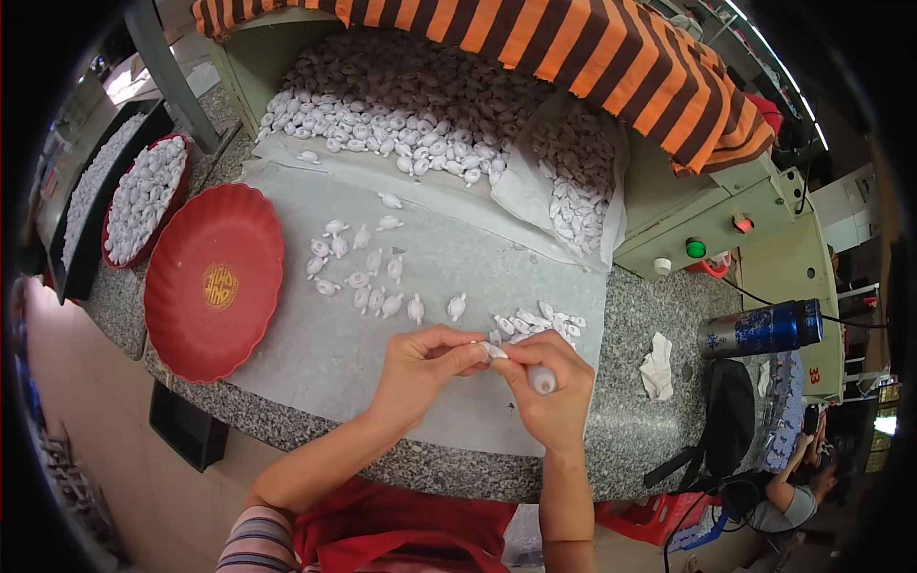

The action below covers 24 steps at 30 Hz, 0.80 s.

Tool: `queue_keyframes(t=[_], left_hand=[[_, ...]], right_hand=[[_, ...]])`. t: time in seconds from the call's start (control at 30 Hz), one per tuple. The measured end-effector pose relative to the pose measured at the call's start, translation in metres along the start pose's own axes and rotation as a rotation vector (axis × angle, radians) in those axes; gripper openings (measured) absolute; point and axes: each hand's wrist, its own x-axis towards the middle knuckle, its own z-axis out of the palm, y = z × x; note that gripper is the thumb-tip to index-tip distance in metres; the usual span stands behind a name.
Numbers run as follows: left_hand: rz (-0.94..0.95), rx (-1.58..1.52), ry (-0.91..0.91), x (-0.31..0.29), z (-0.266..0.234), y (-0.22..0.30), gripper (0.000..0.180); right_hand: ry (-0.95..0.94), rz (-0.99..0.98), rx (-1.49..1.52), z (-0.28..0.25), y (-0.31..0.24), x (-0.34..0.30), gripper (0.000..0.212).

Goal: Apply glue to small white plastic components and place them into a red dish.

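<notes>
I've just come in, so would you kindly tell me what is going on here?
A person's left hand and right hand pinch a small white piece above a pale grey sheet; the right also holds a white, round-ended object. Loose white shapes lie beyond on the sheet, and a shallow, red, scalloped dish sits to the left.

An orange-and-dark striped cloth (573,48) drapes across the far side. On the speckled surface (626,420), a crumpled white tissue (656,367) lies near a blue-and-silver flask (755,330); what seems a black bag (729,411) sits beside it. A dark bin (187,426) is lower left.
</notes>
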Motion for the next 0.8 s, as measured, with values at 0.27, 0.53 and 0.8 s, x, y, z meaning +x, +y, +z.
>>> queue_keyframes(t=[0.27, 0.53, 0.8], left_hand=[[-0.275, 0.002, 0.04, 0.002, 0.0, 0.001, 0.019], [-0.422, -0.203, -0.065, 0.01, -0.003, 0.001, 0.032], [-0.367, -0.273, -0.245, 0.011, -0.008, 0.002, 0.039]], right_hand=[[-0.144, 0.245, 0.123, -0.007, 0.01, 0.003, 0.01], [-0.153, 0.236, 0.117, -0.009, 0.006, 0.007, 0.012], [-0.227, 0.143, 0.228, -0.015, -0.004, 0.003, 0.024]])
